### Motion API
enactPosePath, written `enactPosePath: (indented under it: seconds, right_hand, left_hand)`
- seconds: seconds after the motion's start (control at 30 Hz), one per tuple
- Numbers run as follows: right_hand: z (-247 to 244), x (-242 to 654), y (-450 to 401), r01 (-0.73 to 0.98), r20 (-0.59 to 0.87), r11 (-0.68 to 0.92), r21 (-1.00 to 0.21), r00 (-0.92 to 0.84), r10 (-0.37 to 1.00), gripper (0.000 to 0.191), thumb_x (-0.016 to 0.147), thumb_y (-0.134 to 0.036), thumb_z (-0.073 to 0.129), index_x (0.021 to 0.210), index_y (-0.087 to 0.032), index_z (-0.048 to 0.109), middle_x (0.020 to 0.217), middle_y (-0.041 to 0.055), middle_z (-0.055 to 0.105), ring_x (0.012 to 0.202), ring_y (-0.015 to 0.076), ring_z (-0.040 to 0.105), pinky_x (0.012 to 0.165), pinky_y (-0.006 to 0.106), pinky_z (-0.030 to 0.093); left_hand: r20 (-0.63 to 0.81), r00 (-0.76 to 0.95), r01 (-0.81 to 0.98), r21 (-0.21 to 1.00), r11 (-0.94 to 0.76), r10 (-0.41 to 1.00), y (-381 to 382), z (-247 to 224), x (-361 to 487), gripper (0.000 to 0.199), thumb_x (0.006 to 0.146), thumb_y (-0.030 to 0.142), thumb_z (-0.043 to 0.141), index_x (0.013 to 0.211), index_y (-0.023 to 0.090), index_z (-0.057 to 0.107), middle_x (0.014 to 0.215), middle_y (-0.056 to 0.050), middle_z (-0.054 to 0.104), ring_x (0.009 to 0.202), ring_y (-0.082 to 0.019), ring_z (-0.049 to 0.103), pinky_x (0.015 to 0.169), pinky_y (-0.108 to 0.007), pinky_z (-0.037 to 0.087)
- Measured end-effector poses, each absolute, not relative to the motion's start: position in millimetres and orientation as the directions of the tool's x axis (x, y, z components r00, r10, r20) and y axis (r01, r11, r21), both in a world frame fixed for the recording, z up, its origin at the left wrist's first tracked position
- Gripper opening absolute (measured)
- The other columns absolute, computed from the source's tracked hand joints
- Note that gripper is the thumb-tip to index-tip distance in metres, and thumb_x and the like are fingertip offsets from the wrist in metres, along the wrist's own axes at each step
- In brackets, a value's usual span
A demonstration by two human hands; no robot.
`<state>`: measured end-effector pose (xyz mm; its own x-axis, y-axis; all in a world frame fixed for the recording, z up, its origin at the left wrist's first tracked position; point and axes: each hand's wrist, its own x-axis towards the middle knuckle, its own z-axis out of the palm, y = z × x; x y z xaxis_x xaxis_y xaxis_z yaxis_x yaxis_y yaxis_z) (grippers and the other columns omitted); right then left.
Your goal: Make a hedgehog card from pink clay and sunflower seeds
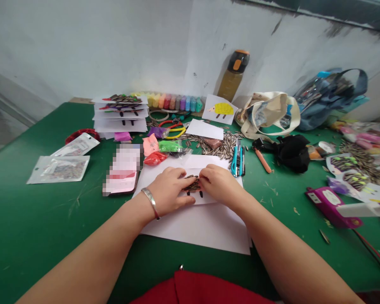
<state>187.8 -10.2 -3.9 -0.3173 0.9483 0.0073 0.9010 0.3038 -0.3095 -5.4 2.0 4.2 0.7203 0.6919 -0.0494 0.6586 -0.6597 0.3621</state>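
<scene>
On a small white card (212, 199) lies a hedgehog-like shape of sunflower seeds (193, 185) with dark legs below it. My left hand (169, 190), wearing a silver bangle (150, 202), rests on the card's left side; its thumb and forefinger are stretched apart around the seeds. At the shape's right end, my right hand (217, 181) is closed, its fingertips bent down against the seeds. Whatever those fingertips hold, if anything, is hidden. Larger white sheets (196, 226) lie under the card.
Behind the hands are loose sunflower seeds (226, 145), bagged red clay (156, 158), green clay (170, 146) and a blue cutter (238, 159). A phone (123, 169) lies left. Stacked cards (120, 125), a hedgehog drawing (220, 109) and a bottle (232, 78) stand behind. A purple glue gun (332, 207) lies right.
</scene>
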Motion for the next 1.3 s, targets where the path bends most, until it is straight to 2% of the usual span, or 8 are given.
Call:
enactPosePath:
  seconds: [0.33, 0.57, 0.77, 0.9, 1.0, 1.1, 1.3]
  right_hand:
    - [-3.7, 186.3, -10.5, 0.900, 0.007, 0.315, -0.302, -0.329, 0.944, 0.021, 0.085, -0.018, 0.047, 0.077, -0.017, 0.065, 0.079, 0.0043, 0.059, 0.073, 0.0138, 0.052, 0.064, 0.025, 0.031]
    - [2.4, 189.6, -8.7, 0.886, -0.037, 0.289, -0.363, -0.323, 0.946, 0.021, 0.083, -0.019, 0.050, 0.072, -0.019, 0.067, 0.078, 0.0032, 0.060, 0.073, 0.0133, 0.053, 0.066, 0.024, 0.034]
    - [4.5, 217.9, 0.5, 0.898, 0.094, 0.243, -0.368, -0.224, 0.970, 0.024, 0.084, -0.017, 0.046, 0.077, -0.019, 0.069, 0.078, 0.0033, 0.061, 0.075, 0.0143, 0.054, 0.068, 0.024, 0.035]
    - [-2.0, 245.4, 12.0, 0.941, 0.218, 0.134, -0.309, -0.068, 0.974, 0.027, 0.085, -0.017, 0.044, 0.083, -0.019, 0.071, 0.083, 0.0059, 0.064, 0.082, 0.0180, 0.055, 0.071, 0.027, 0.036]
    - [-10.9, 255.8, 18.7, 0.965, 0.256, 0.118, -0.235, -0.056, 0.965, 0.030, 0.085, -0.014, 0.044, 0.094, -0.019, 0.072, 0.092, 0.0075, 0.067, 0.085, 0.0201, 0.054, 0.075, 0.030, 0.035]
    - [-17.4, 255.8, 21.6, 0.976, 0.236, 0.147, -0.160, -0.107, 0.966, 0.032, 0.085, -0.014, 0.044, 0.101, -0.020, 0.071, 0.099, 0.0074, 0.068, 0.089, 0.0214, 0.051, 0.078, 0.031, 0.033]
    - [-18.2, 250.2, 22.6, 0.988, 0.191, 0.129, -0.083, -0.112, 0.975, 0.030, 0.088, -0.017, 0.042, 0.091, -0.020, 0.071, 0.091, 0.0088, 0.066, 0.087, 0.0216, 0.047, 0.077, 0.032, 0.030]
  left_hand:
    - [-0.051, 0.724, 0.657, 0.351, -0.667, 0.687, 2.3, 3.8, -5.2, 0.043, 0.080, 0.050, 0.057, 0.115, 0.026, 0.063, 0.097, -0.007, 0.054, 0.087, -0.023, 0.046, 0.080, -0.037, 0.039]
    - [-0.070, 0.714, 0.668, 0.366, -0.648, 0.696, 2.4, 3.2, -6.8, 0.053, 0.078, 0.051, 0.059, 0.124, 0.027, 0.056, 0.108, -0.009, 0.054, 0.096, -0.027, 0.048, 0.086, -0.041, 0.040]
    - [-0.050, 0.712, 0.655, 0.408, -0.636, 0.701, 3.5, 1.0, -8.8, 0.060, 0.077, 0.051, 0.059, 0.131, 0.024, 0.050, 0.114, -0.010, 0.055, 0.101, -0.028, 0.048, 0.090, -0.042, 0.039]
    - [-0.045, 0.708, 0.655, 0.414, -0.632, 0.705, 3.7, 0.4, -9.1, 0.058, 0.077, 0.051, 0.059, 0.128, 0.024, 0.052, 0.115, -0.010, 0.055, 0.103, -0.029, 0.048, 0.092, -0.043, 0.038]
    - [-0.042, 0.703, 0.658, 0.417, -0.627, 0.710, 3.8, 0.5, -8.8, 0.057, 0.077, 0.051, 0.060, 0.127, 0.024, 0.054, 0.115, -0.010, 0.055, 0.103, -0.029, 0.048, 0.092, -0.043, 0.038]
    - [-0.046, 0.701, 0.660, 0.422, -0.622, 0.712, 3.7, 1.2, -8.5, 0.056, 0.077, 0.051, 0.060, 0.126, 0.024, 0.055, 0.115, -0.010, 0.056, 0.104, -0.029, 0.048, 0.092, -0.043, 0.038]
    - [-0.050, 0.694, 0.665, 0.427, -0.613, 0.718, 3.6, 0.6, -8.6, 0.058, 0.076, 0.052, 0.059, 0.128, 0.025, 0.054, 0.116, -0.010, 0.055, 0.104, -0.029, 0.048, 0.092, -0.042, 0.038]
